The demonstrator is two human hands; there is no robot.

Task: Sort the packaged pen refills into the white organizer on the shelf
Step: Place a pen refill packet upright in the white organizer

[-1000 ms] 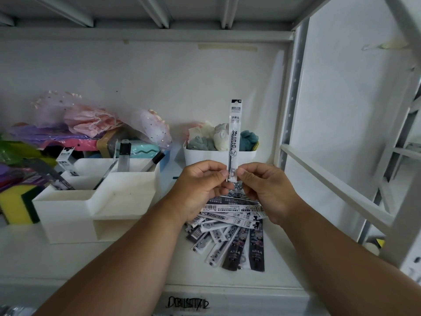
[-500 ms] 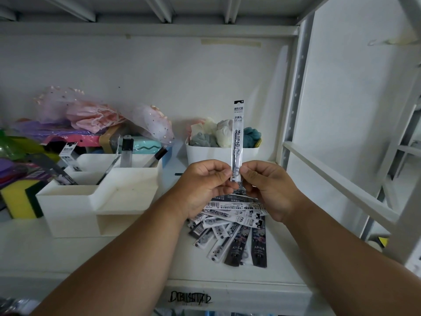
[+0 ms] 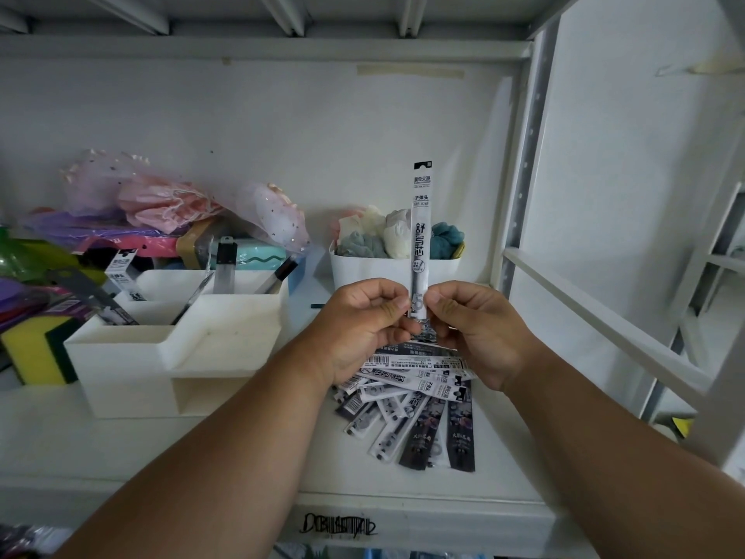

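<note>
A long white packaged pen refill (image 3: 420, 236) stands upright above the shelf, pinched at its lower end by both hands. My left hand (image 3: 358, 328) grips it from the left and my right hand (image 3: 477, 328) from the right. Below them a fanned pile of packaged refills (image 3: 419, 409) lies on the shelf, some white, some black. The white organizer (image 3: 169, 353) stands to the left, with several refill packs sticking out of its rear compartments.
A white bin of cloth items (image 3: 395, 264) stands behind the hands. Pink and purple bags (image 3: 161, 203) and a yellow-green sponge (image 3: 36, 349) crowd the left. A white shelf post (image 3: 520, 195) and a slanted rail (image 3: 604, 316) border the right.
Both hands keep hold of the upright refill in nearly the same place. The view has shifted a little, so the hands and refill sit slightly further right.
</note>
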